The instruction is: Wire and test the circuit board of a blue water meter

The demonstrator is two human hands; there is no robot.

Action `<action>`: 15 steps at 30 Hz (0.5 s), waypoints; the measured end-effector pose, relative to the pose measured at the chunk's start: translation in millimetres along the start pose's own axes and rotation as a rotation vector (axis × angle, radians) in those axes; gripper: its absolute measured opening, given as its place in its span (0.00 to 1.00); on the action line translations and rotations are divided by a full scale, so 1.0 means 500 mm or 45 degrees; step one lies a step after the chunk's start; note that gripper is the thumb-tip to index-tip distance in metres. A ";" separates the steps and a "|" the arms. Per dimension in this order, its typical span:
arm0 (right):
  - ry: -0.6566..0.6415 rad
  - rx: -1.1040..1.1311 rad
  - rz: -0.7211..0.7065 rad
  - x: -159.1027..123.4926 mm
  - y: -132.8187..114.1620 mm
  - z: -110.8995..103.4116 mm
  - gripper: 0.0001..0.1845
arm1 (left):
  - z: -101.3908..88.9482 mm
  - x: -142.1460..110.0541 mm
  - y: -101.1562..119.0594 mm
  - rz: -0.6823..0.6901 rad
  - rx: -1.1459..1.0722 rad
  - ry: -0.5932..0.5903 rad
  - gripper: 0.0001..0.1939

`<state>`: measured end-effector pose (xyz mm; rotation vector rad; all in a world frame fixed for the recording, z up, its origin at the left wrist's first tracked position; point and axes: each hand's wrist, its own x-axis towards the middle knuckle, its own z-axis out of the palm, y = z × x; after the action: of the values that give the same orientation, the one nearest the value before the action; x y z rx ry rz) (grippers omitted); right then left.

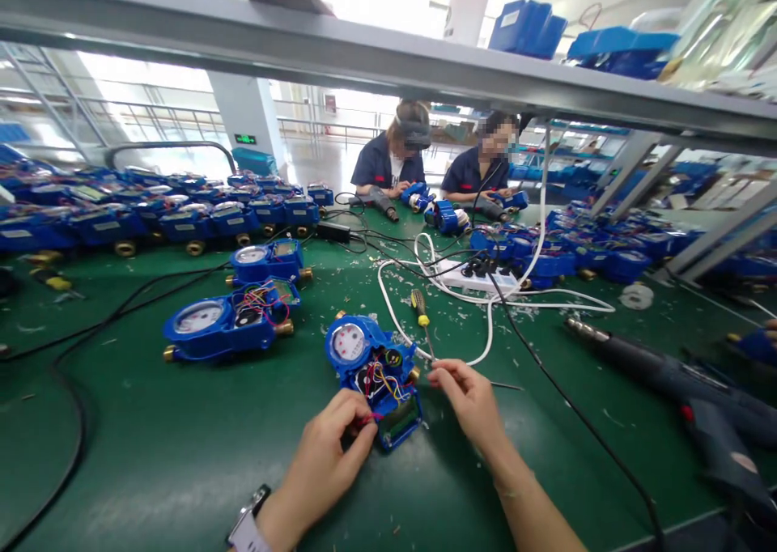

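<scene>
A blue water meter (348, 343) lies on the green bench before me, with its white round dial, coloured wires and brass fitting showing. Its electronics housing is uncovered, and a blue-framed display part (401, 424) sits at its near end. My left hand (331, 447) pinches thin red wires beside that display. Just right of the brass fitting, my right hand (470, 406) has thumb and fingers closed together; what they hold, if anything, I cannot make out. A yellow-and-black screwdriver (420, 307) lies beyond it, blade pointing towards my fingertips. A thin metal shaft (507, 386) shows right of that hand.
Two more meters (200, 317) (267, 262) lie to the left. Rows of meters (182, 222) line the back. A white power strip (477, 277) with cables stands behind, and a heat gun (673, 382) lies right. Two co-workers (388, 163) sit opposite; a shelf beam (364, 50) crosses overhead.
</scene>
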<state>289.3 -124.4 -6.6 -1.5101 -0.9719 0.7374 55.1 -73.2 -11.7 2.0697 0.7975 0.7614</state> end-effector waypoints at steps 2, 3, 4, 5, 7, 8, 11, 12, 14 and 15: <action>0.189 -0.087 -0.047 -0.004 0.009 -0.039 0.29 | -0.003 -0.001 -0.004 -0.003 0.056 -0.024 0.08; 0.281 -0.135 -0.063 -0.008 0.017 -0.062 0.29 | -0.004 -0.002 -0.005 -0.004 0.084 -0.035 0.08; 0.369 -0.187 -0.075 -0.014 0.025 -0.088 0.29 | -0.004 -0.003 -0.006 -0.001 0.111 -0.042 0.08; 0.465 -0.241 -0.081 -0.021 0.035 -0.116 0.28 | -0.004 -0.003 -0.006 0.006 0.137 -0.044 0.08; 0.673 -0.357 -0.085 -0.039 0.056 -0.179 0.29 | -0.003 -0.005 -0.008 0.027 0.186 -0.041 0.07; 0.785 -0.418 -0.082 -0.049 0.067 -0.213 0.30 | -0.002 -0.006 -0.010 0.042 0.213 -0.031 0.07; 1.073 -0.570 -0.033 -0.078 0.095 -0.327 0.37 | -0.002 -0.007 -0.026 0.111 0.321 0.076 0.07; 1.152 -0.611 -0.008 -0.086 0.101 -0.366 0.38 | -0.003 -0.006 -0.035 0.166 0.370 0.130 0.09; 1.254 -0.696 0.063 -0.098 0.110 -0.441 0.36 | -0.005 -0.002 -0.057 0.275 0.523 0.219 0.13; 1.295 -0.735 0.108 -0.102 0.112 -0.477 0.33 | -0.006 0.001 -0.068 0.371 0.610 0.251 0.15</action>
<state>482.9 -281.6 -25.7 -2.0860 -0.3241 -0.3340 43.7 -54.5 -37.9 2.6086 0.8579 1.0217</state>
